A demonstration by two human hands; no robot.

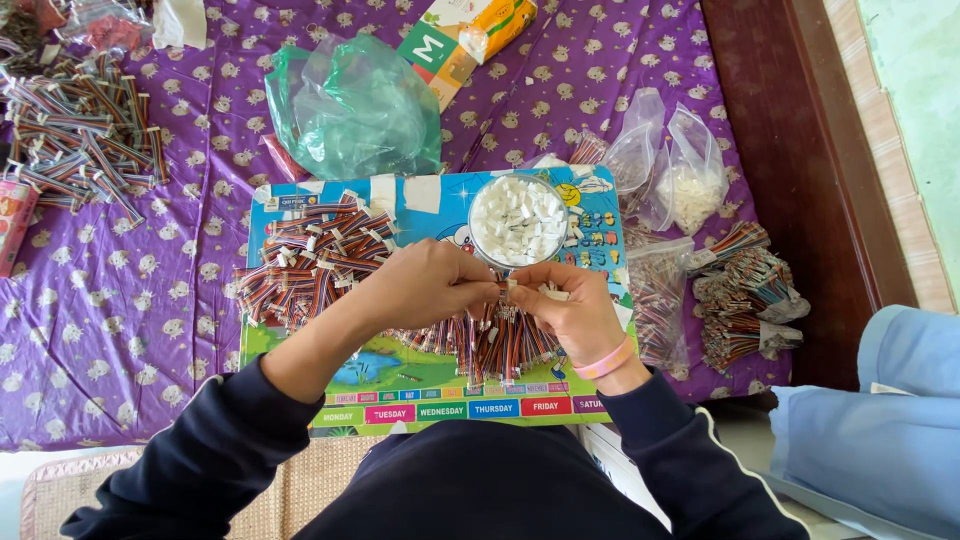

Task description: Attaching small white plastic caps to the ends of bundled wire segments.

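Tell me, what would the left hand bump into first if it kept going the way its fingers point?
Probably the right hand: the left hand points rightward and their fingertips already meet over the small multicoloured ribbon-wire piece pinched between them.

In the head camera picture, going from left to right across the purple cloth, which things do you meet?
Loose pile of striped wire bundles → green plastic bag → left hand → round bowl of white connectors → right hand → clear bags of white pieces → bundled wires by the wooden edge → light blue cloth.
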